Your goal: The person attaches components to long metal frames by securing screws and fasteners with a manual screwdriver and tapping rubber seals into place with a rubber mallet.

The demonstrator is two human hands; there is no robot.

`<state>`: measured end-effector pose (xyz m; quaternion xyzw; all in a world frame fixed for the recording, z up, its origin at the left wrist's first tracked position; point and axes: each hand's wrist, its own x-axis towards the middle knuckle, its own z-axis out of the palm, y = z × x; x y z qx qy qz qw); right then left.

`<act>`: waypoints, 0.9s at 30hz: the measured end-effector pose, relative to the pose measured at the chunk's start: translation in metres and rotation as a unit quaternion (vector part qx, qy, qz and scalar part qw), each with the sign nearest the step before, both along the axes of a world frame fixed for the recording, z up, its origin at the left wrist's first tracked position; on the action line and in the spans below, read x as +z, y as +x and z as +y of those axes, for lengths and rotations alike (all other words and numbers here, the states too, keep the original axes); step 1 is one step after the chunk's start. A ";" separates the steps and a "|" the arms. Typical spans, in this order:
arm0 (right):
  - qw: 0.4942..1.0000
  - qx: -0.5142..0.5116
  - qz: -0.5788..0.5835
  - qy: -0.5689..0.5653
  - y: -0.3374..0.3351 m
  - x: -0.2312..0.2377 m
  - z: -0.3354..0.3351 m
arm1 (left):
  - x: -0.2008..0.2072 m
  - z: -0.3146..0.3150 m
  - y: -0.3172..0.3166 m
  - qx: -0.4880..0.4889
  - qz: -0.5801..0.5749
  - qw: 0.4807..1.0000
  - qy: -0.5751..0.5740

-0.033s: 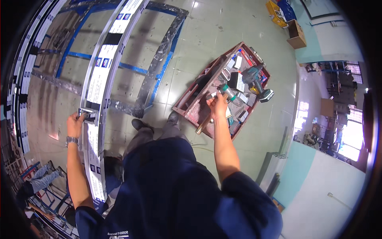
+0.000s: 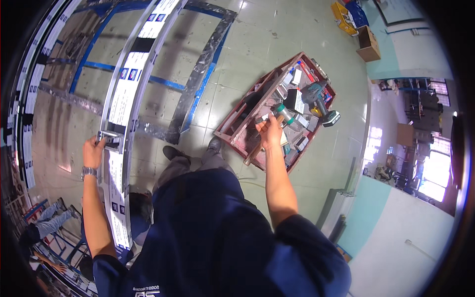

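Note:
On the left, my left hand (image 2: pixel 93 152) is closed, its thumb and fingers gripping a small silver metal fitting (image 2: pixel 112 142). That fitting sits across a long aluminium profile (image 2: pixel 124 106) covered in white printed film with black bands. My right hand (image 2: pixel 270 133) is closed around a mallet (image 2: pixel 254 152) with a wooden handle and what looks like a green-ended head, held over the near side of a red toolbox (image 2: pixel 225 137). Inside the box lie a cordless drill (image 2: pixel 314 95), a black-and-white box (image 2: pixel 295 101) and several small parts.
A metal frame with blue edges (image 2: pixel 202 91) stands beyond the profile. More film-covered profiles (image 2: pixel 30 104) run along the far left, and a person (image 2: pixel 49 225) is at lower left. Grey profiles (image 2: pixel 336 208) lean by the right wall. A yellow crate (image 2: pixel 342 19) and cardboard box (image 2: pixel 368 44) stand far right.

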<state>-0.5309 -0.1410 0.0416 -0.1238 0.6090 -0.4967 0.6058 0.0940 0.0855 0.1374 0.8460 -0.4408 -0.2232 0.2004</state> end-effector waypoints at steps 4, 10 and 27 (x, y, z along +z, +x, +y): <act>0.993 0.067 -0.092 0.017 0.052 0.028 0.039 | 0.017 -0.014 -0.013 -0.048 0.013 0.998 -0.032; 0.947 0.302 -0.088 -0.064 0.223 0.128 0.098 | -0.009 -0.001 0.004 -0.039 -0.003 0.996 -0.083; 0.418 0.646 0.452 -0.453 0.447 0.176 0.168 | 0.009 0.021 0.012 0.057 0.039 0.997 -0.039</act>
